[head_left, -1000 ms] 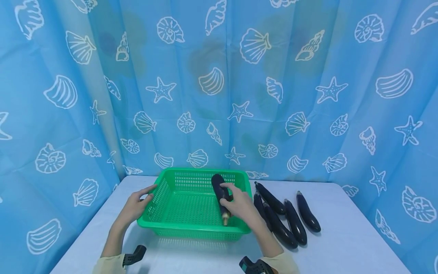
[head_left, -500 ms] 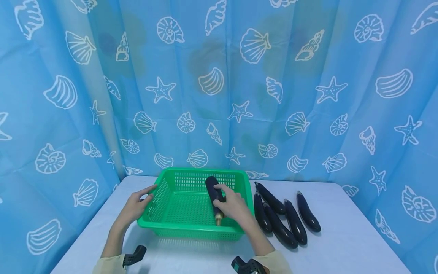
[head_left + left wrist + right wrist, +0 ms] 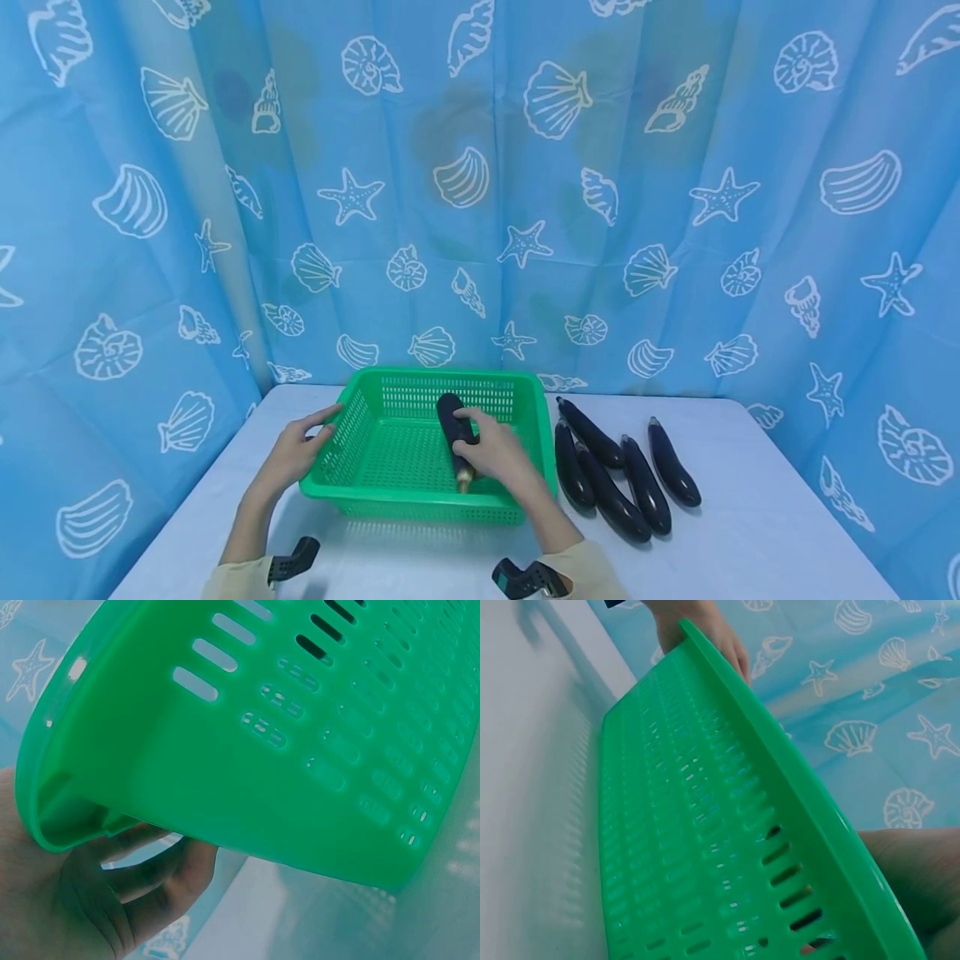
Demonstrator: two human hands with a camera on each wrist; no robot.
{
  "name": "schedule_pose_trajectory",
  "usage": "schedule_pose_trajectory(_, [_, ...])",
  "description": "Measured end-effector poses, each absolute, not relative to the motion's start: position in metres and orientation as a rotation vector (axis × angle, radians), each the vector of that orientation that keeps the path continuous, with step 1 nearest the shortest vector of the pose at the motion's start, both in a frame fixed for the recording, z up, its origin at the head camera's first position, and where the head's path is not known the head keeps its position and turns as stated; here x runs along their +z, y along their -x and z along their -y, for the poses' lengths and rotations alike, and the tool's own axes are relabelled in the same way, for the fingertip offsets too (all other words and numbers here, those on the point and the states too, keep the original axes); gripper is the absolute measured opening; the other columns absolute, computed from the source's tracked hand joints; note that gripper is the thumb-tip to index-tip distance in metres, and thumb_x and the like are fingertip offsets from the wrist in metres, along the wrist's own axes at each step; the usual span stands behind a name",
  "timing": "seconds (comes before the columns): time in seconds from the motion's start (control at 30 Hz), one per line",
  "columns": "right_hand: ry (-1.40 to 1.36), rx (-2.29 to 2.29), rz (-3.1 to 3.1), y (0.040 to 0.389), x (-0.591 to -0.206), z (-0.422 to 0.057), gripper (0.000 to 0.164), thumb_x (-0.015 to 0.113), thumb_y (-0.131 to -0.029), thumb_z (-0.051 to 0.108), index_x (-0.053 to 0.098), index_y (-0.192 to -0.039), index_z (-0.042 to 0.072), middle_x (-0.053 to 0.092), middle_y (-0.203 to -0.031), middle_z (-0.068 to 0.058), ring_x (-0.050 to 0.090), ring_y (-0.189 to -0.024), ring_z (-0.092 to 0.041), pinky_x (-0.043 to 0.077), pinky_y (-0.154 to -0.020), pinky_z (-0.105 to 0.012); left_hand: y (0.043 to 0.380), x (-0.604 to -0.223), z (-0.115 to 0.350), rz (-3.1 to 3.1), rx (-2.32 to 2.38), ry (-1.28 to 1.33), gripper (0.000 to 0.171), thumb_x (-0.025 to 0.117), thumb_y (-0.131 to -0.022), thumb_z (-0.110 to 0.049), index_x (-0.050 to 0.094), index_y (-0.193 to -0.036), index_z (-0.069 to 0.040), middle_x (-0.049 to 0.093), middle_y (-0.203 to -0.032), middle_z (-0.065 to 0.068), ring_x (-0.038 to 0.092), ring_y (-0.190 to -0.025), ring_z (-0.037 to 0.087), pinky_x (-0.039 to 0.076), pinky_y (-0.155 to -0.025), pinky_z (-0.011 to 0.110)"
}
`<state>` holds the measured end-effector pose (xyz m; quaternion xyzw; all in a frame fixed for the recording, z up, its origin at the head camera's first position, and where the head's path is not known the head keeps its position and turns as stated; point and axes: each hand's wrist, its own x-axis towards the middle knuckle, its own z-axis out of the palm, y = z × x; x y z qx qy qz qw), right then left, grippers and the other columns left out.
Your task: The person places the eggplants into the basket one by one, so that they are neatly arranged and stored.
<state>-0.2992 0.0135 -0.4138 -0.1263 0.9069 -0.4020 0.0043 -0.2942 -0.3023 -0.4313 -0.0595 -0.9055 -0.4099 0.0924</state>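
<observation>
A green plastic basket (image 3: 375, 494) with slotted walls stands on the white table. My left hand (image 3: 295, 450) holds its left rim; in the left wrist view the fingers (image 3: 176, 889) curl under that rim. Inside the basket, toward the right of its middle, my right hand (image 3: 491, 450) grips a dark purple eggplant (image 3: 450, 417) from its right side. The stem end points toward me. In the right wrist view, the basket wall hides the eggplant and most of the right hand (image 3: 922, 877).
Several more eggplants (image 3: 611, 500) lie on the table just right of the basket, one (image 3: 673, 462) set apart farthest right. A blue curtain (image 3: 480, 208) with white shell and starfish prints hangs behind the table (image 3: 757, 517).
My right hand has carried the eggplant leftward within the basket, from near the right wall toward the middle. My left hand stays on the rim.
</observation>
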Motion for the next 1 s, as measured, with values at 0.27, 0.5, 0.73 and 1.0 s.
schedule_pose_trajectory(0.27, [0.442,-1.277,-2.795,0.300,-0.413,-0.001,0.049,0.063,-0.090,0.018,0.055,-0.138,0.021,0.045,-0.056,0.003,0.032,-0.040,-0.010,0.031,-0.041,-0.023,0.295,-0.431,0.302,2.699,-1.209,0.165,0.043,0.043,-0.105,-0.016,0.045,-0.146,-0.006,0.042,-0.151,0.024,0.047,-0.134,0.042,0.052,-0.091,0.044])
schedule_pose_trajectory(0.5, [0.431,-1.273,-2.787,0.301,-0.411,0.005,0.048,0.063,-0.090,0.018,0.055,-0.138,0.020,0.063,-0.078,-0.003,0.036,-0.042,-0.011,0.033,-0.041,-0.024,0.296,-0.430,0.302,2.705,-1.222,0.161,0.043,0.043,-0.105,-0.017,0.044,-0.147,-0.007,0.041,-0.152,0.024,0.042,-0.138,0.044,0.049,-0.102,0.053])
schedule_pose_trajectory(0.73, [0.432,-1.251,-2.766,0.305,-0.412,0.012,0.048,0.062,-0.091,0.017,0.055,-0.138,0.020,0.066,-0.074,-0.004,0.037,-0.039,-0.010,0.036,-0.040,-0.024,0.295,-0.431,0.302,2.713,-1.245,0.137,0.044,0.042,-0.106,-0.019,0.044,-0.148,-0.008,0.039,-0.153,0.023,0.039,-0.140,0.044,0.043,-0.107,0.057])
schedule_pose_trajectory(1.0, [0.426,-1.223,-2.758,0.306,-0.412,0.021,0.045,0.063,-0.093,0.019,0.056,-0.137,0.017,0.070,-0.103,-0.015,0.036,-0.047,-0.012,0.034,-0.044,-0.027,0.294,-0.432,0.301,2.710,-1.240,0.133,0.044,0.043,-0.105,-0.019,0.044,-0.148,-0.009,0.040,-0.153,0.023,0.042,-0.138,0.044,0.046,-0.105,0.055])
